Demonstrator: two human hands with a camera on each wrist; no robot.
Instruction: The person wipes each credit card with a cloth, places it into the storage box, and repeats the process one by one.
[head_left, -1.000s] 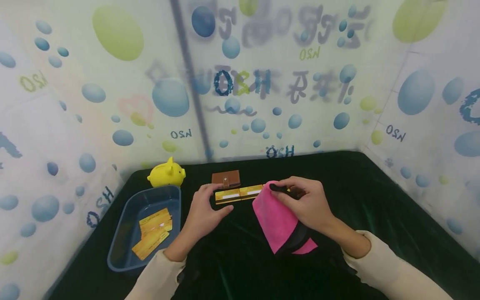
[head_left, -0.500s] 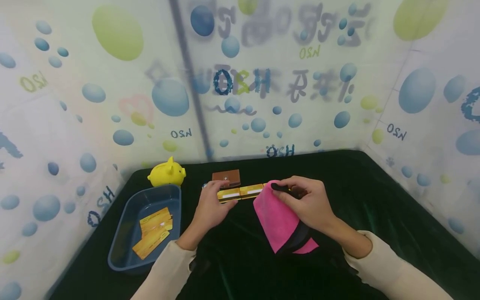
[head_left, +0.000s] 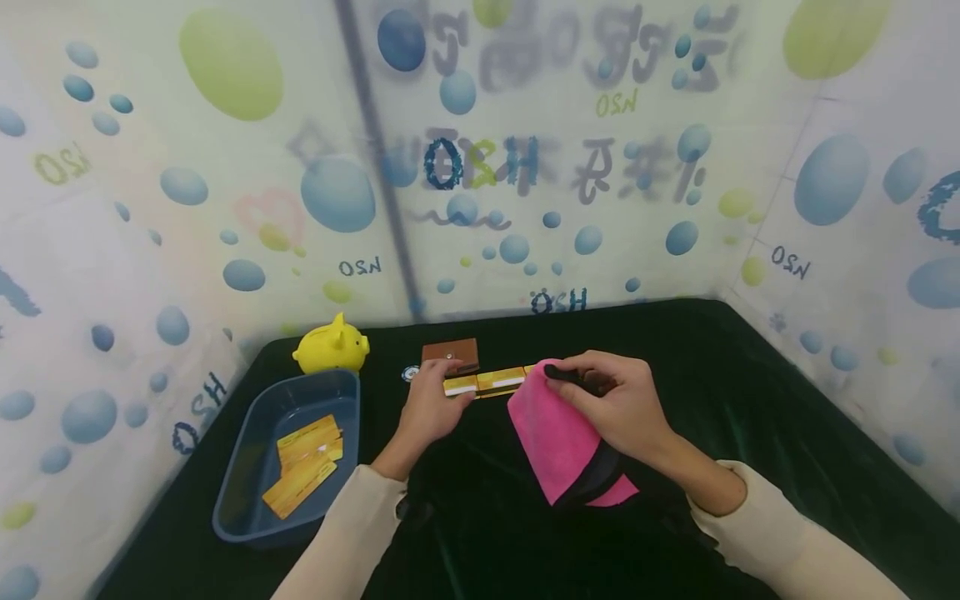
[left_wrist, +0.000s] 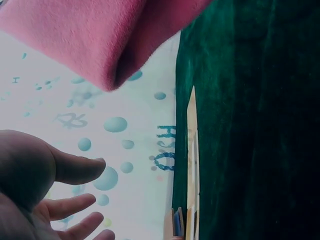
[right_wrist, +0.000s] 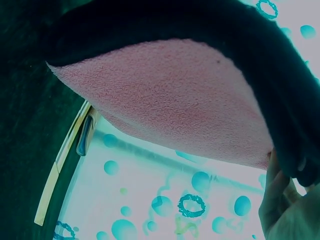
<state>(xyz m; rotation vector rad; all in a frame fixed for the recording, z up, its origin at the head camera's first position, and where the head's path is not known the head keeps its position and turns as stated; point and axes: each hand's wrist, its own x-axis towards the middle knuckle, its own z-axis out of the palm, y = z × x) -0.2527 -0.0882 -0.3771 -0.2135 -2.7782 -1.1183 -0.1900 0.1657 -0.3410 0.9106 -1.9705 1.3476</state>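
Observation:
A row of gold cards (head_left: 501, 381) lies on the dark green cloth-covered table, its right end hidden behind a pink cloth (head_left: 551, 442) with black trim. My left hand (head_left: 429, 408) is at the row's left end, thumb on the near side and fingers on the far side, covering part of the end card. In the left wrist view, the fingers (left_wrist: 75, 167) look spread and loose. My right hand (head_left: 618, 400) pinches the cloth by its black edge at the top, and the cloth hangs down. In the right wrist view, the cloth (right_wrist: 165, 95) fills the upper part.
A brown wallet (head_left: 462, 352) lies behind the cards, with a small round chip (head_left: 410, 373) to its left. Further left stand a blue tray (head_left: 347, 433) holding several gold cards (head_left: 300, 492) and a yellow piggy bank (head_left: 330, 346). Printed curtains (head_left: 510, 275) surround the table.
My left hand has moved right and slightly forward onto the left end of the card row, uncovering the round chip. The right hand and pink cloth have hardly moved.

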